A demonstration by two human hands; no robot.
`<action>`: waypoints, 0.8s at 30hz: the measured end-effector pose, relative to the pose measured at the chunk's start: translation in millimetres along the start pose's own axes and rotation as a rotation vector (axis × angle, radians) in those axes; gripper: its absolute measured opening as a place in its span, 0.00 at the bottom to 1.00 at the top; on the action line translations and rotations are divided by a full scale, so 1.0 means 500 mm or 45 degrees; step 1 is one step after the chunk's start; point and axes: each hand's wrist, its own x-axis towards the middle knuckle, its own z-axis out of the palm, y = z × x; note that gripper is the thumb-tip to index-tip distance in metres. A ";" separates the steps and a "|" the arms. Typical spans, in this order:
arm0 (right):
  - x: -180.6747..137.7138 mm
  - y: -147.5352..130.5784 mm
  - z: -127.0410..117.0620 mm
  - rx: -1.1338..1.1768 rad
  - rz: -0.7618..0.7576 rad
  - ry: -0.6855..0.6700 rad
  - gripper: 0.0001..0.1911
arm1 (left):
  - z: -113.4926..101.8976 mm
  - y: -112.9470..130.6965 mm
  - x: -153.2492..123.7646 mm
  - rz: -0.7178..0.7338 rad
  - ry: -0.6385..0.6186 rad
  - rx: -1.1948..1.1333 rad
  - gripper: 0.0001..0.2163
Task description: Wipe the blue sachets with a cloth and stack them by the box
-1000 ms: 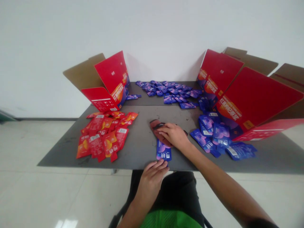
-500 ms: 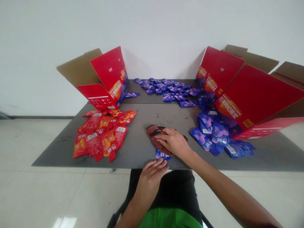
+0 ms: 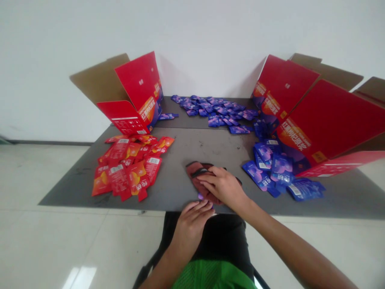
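Head view, as I watch it from my remote station. The right hand (image 3: 225, 186) lies palm-down on a dark red pouch (image 3: 195, 172). Its fingers are loosely bent over the cloth, and I cannot tell whether the thumb pinches it. I judge that the hand's weight keeps the pouch flat and steady on the table (image 3: 180, 142).

The left hand (image 3: 192, 222) comes in over the near table edge with its fingers stretched out and close together, gripping nothing. Its fingertips (image 3: 205, 205) touch a blue sachet (image 3: 200, 196). Only a sliver of the sachet shows, between those fingertips and the right-hand fingers just beyond them. The rest is hidden under the pouch and the right hand, so I cannot say how far in it lies.

Well to the left of the fingers lies a heap of red sachets (image 3: 129, 170), with an open red box (image 3: 136, 102) behind it. Near the right wrist is a heap of blue sachets (image 3: 272, 168), spilling from two larger red boxes (image 3: 319, 120). More blue packets (image 3: 216, 112) lie far beyond the fingers, by the wall. Nothing lies between the hands and either heap.
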 end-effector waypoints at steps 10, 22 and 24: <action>0.008 -0.013 -0.063 -0.053 0.032 0.070 0.14 | 0.004 -0.001 -0.001 0.014 0.049 0.000 0.14; 0.102 0.055 -0.037 -0.163 0.194 0.024 0.15 | -0.002 -0.003 0.001 0.031 0.011 0.020 0.15; 0.083 0.034 -0.059 -0.130 0.151 0.111 0.16 | 0.000 -0.001 0.000 0.032 0.026 0.017 0.14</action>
